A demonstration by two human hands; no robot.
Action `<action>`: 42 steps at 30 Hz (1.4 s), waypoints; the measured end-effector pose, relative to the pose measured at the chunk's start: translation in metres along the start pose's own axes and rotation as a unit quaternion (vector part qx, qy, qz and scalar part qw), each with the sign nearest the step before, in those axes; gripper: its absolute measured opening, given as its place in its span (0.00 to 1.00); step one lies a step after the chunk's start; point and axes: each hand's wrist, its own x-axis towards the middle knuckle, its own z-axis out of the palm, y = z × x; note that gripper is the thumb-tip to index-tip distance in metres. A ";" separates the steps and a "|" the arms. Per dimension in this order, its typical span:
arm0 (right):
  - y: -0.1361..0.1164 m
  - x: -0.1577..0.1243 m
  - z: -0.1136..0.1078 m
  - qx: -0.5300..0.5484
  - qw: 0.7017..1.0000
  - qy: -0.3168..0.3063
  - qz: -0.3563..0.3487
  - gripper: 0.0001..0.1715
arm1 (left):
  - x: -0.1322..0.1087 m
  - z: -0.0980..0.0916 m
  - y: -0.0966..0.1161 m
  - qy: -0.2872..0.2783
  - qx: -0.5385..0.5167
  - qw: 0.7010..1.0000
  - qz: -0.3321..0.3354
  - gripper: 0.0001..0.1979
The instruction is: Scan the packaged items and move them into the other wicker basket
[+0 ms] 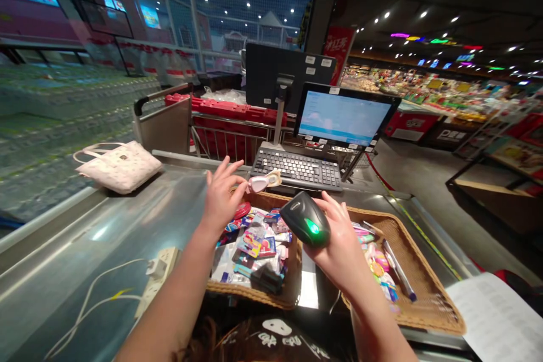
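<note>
Between the thumb and forefinger of my left hand [224,189] is a small item of pink and cream rounded pieces [263,182]; I cannot make out its kind. Its other fingers are raised. My right hand [339,235] is wrapped round a black barcode scanner [304,216], which has a green light glowing on its top. The scanner is held just right of the pink and cream item, apart from it. Below both hands, a wicker basket [292,288] holds many small colourful packets [258,243]. The black keyboard [297,168] lies just beyond the hands.
A lit monitor [343,116] stands behind the keyboard, beside a second screen's dark back [288,76]. Another wicker basket [428,288] with a pen [399,270] is at right. On the metal counter [102,232] are a pale handbag [123,167] and a power strip [159,277] with cables.
</note>
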 end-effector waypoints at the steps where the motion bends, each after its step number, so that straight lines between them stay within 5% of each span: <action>1: -0.001 0.000 0.001 -0.001 1.000 -0.004 0.000 0.28 | 0.000 0.000 -0.002 0.000 -0.002 1.000 -0.001 0.11; 10: -0.003 -0.005 0.009 -0.001 1.000 -0.011 0.004 0.27 | -0.006 -0.007 -0.020 -0.039 -0.004 0.999 -0.024 0.13; 21: -0.005 -0.008 0.020 0.016 0.998 -0.059 0.022 0.28 | -0.044 -0.002 -0.047 -0.147 -0.005 0.987 -0.068 0.11; 31: -0.001 -0.010 0.021 0.030 0.996 -0.067 0.041 0.26 | -0.074 0.018 -0.035 -0.343 -0.038 0.938 -0.027 0.12; 42: 0.013 -0.022 0.017 0.038 0.994 -0.086 0.059 0.26 | -0.096 0.055 -0.014 -0.440 -0.014 0.898 0.001 0.11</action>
